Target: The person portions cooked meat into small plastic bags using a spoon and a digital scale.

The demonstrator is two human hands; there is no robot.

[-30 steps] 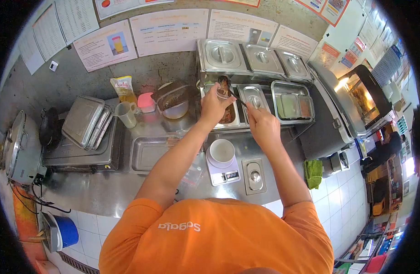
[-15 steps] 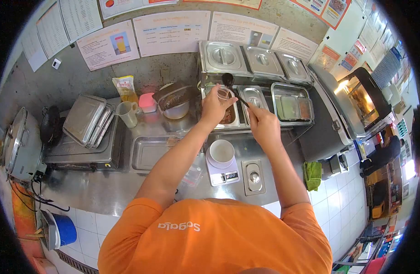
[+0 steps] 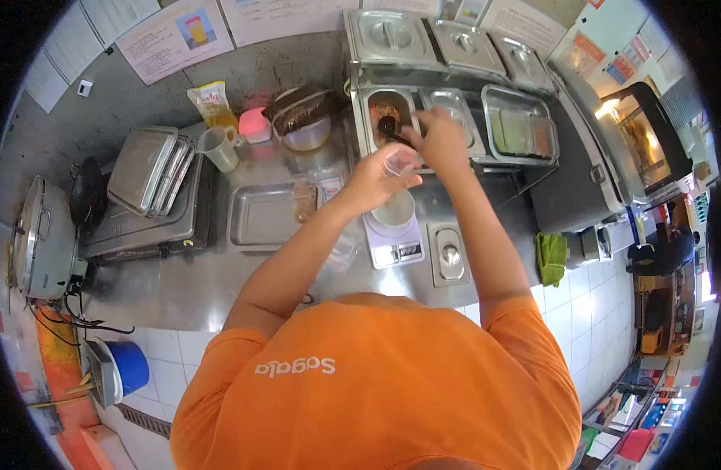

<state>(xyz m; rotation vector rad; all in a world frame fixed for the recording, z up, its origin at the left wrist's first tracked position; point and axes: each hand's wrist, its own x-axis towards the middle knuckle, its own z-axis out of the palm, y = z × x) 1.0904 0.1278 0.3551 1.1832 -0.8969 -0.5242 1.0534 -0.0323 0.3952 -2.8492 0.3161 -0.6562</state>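
Note:
My left hand (image 3: pixel 376 182) is closed round a small clear cup (image 3: pixel 401 162), just above the white bowl (image 3: pixel 395 210) on the kitchen scale (image 3: pixel 397 251). My right hand (image 3: pixel 440 142) grips the handle of a black ladle (image 3: pixel 387 126). The ladle's head rests in a steel food pan (image 3: pixel 378 104) holding reddish-brown food. Right of that pan is a lidded steel pan (image 3: pixel 454 110). Further right, a larger steel tray (image 3: pixel 519 95) holds a green-looking container and a reddish one.
An oblong steel tray (image 3: pixel 247 241) lies left of the scale, a small lidded pan (image 3: pixel 450 274) right of it. Stacked trays (image 3: pixel 143 168) stand on a stove. A plastic jug (image 3: pixel 218 147), pink container (image 3: pixel 255 125) and metal bowl (image 3: pixel 306 135) line the back. A green cloth (image 3: pixel 551 257) hangs right.
The ladle has gone from beside the cup down into the food pan. My left hand has come back with the cup over the bowl. The view has shifted.

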